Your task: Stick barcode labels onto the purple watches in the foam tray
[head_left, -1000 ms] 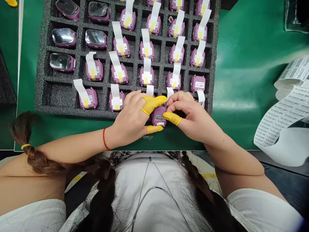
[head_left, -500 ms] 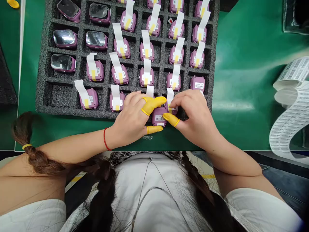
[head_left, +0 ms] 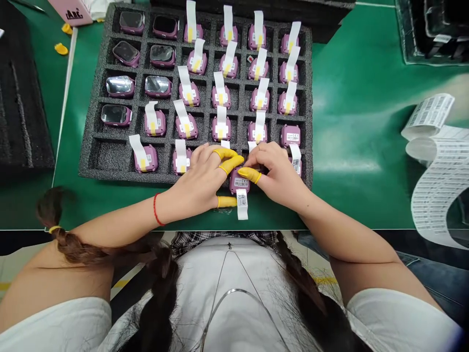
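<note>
A purple smartwatch body (head_left: 240, 183) is held back side up at the front edge of the foam tray (head_left: 88, 164). My left hand (head_left: 203, 178), with yellow finger cots, is closed around its left side. My right hand (head_left: 276, 171) pinches at its upper right corner, its thumb in a yellow cot; what lies between these fingertips is hidden. A white label strip (head_left: 242, 210) with printed marks hangs from the watch's lower edge towards me. Around my hands, more purple watches (head_left: 145, 159) lie back up in the tray, with white strips and yellow tape on them.
Several watches (head_left: 120, 85) lie screen up on the tray's left. A curling roll of printed labels (head_left: 436, 171) stands at right. Black trays (head_left: 432, 44) are at the back right, dark foam (head_left: 22, 107) at left. Loose yellow finger cots (head_left: 61, 49) and a pink box (head_left: 75, 12) sit back left.
The view has shifted, showing more of the table's back. The white strip now hangs out below the held watch, where only a small white edge showed before. Both hands stay on the watch.
</note>
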Demonstrator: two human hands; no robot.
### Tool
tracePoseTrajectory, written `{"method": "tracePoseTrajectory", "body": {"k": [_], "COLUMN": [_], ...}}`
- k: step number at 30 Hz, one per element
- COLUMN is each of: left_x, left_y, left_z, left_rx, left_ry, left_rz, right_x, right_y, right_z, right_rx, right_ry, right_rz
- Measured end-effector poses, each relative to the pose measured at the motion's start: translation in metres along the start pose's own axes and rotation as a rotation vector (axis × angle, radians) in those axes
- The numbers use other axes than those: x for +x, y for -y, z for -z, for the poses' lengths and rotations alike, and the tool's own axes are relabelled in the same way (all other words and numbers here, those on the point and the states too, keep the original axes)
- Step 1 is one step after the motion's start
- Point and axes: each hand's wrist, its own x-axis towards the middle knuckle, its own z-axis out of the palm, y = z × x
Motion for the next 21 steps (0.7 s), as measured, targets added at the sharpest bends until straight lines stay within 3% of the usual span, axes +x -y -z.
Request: {"method": "tracePoseTrajectory", "body": {"k": [8,17,21], "left_x": [0.005,0.010,0.007], "left_y": [-0.013,-0.020,-0.020], "left_z": [-0.006,-0.009,0.004], "left_rx": [0.012,-0.183,-0.339], "left_ry": [-0.052,-0.112,-0.152], "left_rz": [0.079,0.191,0.230], "right_x": [-0.001,-0.001,-0.003], "right_y": [0.000,-0.001,-0.002], "right_z": [0.007,0.011,0.014], "right_rx": [0.099,0.188,0.207], "right_ry": [-0.002,-0.040,-0.116], "right_rz": [-0.002,0.028,0.017]}}
